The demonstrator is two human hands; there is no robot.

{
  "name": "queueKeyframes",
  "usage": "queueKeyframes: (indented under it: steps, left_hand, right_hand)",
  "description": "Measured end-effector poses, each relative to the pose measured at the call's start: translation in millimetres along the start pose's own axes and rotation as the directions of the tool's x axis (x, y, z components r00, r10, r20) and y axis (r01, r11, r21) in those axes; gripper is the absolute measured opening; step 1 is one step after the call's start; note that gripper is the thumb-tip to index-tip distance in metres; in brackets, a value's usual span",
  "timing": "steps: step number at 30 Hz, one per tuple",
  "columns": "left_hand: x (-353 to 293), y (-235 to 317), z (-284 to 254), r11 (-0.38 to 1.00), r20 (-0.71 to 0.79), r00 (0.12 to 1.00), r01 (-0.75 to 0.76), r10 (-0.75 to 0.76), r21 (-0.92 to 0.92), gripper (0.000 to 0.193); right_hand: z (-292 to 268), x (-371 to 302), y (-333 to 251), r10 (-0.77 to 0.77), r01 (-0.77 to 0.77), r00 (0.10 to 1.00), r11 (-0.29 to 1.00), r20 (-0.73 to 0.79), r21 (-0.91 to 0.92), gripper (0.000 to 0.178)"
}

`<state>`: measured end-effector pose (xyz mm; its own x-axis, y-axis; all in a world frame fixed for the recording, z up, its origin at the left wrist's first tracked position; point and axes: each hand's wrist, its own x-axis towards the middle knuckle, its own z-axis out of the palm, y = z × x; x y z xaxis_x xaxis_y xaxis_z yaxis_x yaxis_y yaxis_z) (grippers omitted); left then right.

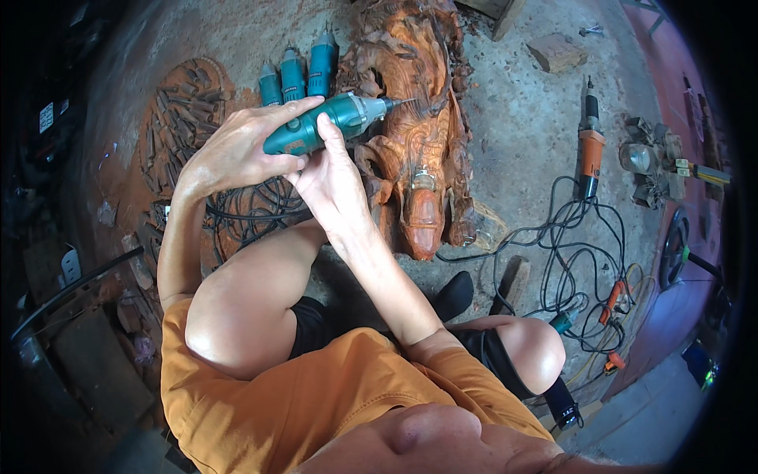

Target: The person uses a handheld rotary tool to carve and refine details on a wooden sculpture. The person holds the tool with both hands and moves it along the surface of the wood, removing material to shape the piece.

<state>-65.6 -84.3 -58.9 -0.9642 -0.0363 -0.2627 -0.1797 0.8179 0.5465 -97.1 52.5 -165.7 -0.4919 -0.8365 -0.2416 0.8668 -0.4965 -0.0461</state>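
A teal electric die grinder lies across both hands, its thin bit pointing right, over or beside the reddish wood carving; I cannot tell whether the bit touches it. My left hand is closed around the grinder's rear, thumb and fingers on the casing. From below, my right hand grips the middle of the body, thumb laid along its side. The carving has flowing ridges and a rounded end toward me. Just beyond my hands, several similar teal grinders stand in a row.
Left of the carving lie many loose carving bits or chisels on reddish dust, and coiled black cables. At right are an orange grinder, tangled cords and a metal stand. A wood block rests farther off.
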Motion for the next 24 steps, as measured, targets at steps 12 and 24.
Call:
queueKeyframes:
  steps: [12, 24]
  left_hand:
    - [3.3, -4.4, 2.6, 0.997, -0.004, 1.0, -0.026, 0.026, -0.073, 0.082]
    - [-11.2, -10.0, 1.1, 0.992, 0.052, 0.994, -0.087, 0.092, -0.094, 0.084]
  right_hand:
    - [-0.8, 3.6, -0.2, -0.022, 0.021, 0.999, 1.0, -0.044, -0.016, 0.057]
    - [6.5, -17.6, 13.1, -0.048, 0.043, 0.997, 0.997, -0.063, -0.07, 0.055]
